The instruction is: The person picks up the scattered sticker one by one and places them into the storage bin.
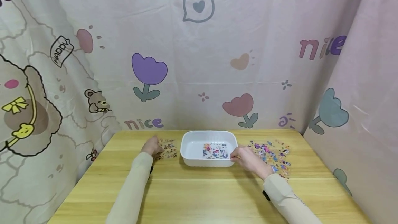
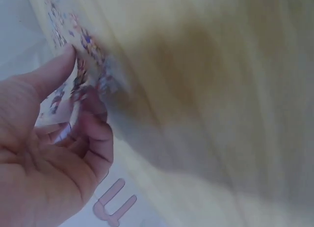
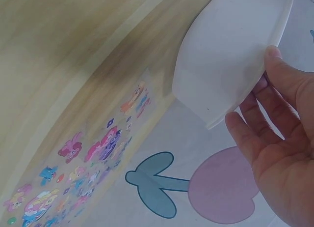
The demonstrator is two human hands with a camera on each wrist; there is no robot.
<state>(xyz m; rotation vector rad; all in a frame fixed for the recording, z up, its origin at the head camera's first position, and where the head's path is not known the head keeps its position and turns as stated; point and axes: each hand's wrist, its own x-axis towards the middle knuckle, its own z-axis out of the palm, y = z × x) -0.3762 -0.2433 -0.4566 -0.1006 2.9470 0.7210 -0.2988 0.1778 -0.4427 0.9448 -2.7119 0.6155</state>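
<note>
My left hand (image 1: 152, 146) is at the left of the table, pinching the edge of a clear sticker sheet (image 1: 169, 149). In the left wrist view the thumb lies over the sheet (image 2: 81, 38) and the other fingers curl beneath it. A white plastic tub (image 1: 192, 162) stands in the middle near the back, with a sheet of colourful stickers (image 1: 215, 150) inside. My right hand (image 1: 248, 160) grips the tub's right front rim, thumb on the lip and fingers around the outside, as the right wrist view shows.
Right of the tub, clear sheets of cartoon pony stickers (image 1: 281, 155) lie on the wooden table (image 1: 192, 196), partly behind my right hand and forearm. A printed curtain (image 1: 199, 61) hangs along the back edge and both sides.
</note>
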